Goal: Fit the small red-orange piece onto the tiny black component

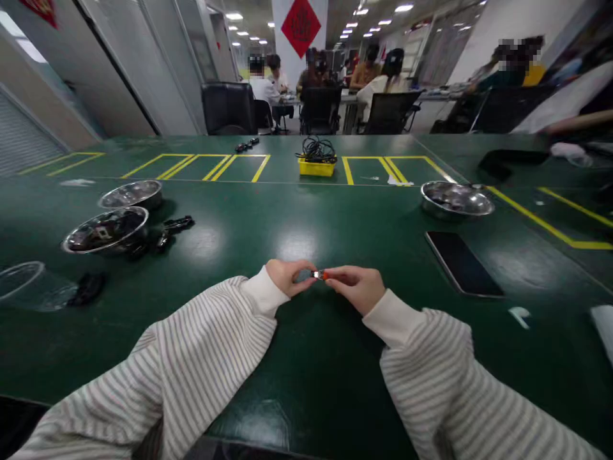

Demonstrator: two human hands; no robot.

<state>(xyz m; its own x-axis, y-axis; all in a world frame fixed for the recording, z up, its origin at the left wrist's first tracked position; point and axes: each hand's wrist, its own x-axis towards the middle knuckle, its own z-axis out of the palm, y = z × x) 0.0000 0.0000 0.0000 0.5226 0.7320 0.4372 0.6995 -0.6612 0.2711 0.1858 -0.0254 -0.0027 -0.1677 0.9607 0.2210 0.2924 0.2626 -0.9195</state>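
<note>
My left hand (286, 276) and my right hand (358, 286) meet just above the green table (306, 230), both in striped sleeves. Between their pinched fingertips is a small part (319, 275), silvery at its left end and orange-red at its right. The left fingers pinch the silvery end and the right fingers pinch the orange end. The part is too small to name.
Two steel bowls (106, 229) (132, 193) with dark parts stand at the left beside loose black pieces (176, 224) and a clear plastic cup (26, 285). A third bowl (456, 199) and a black phone (462, 262) lie right. A yellow bin of cables (316, 166) sits farther back. People sit beyond.
</note>
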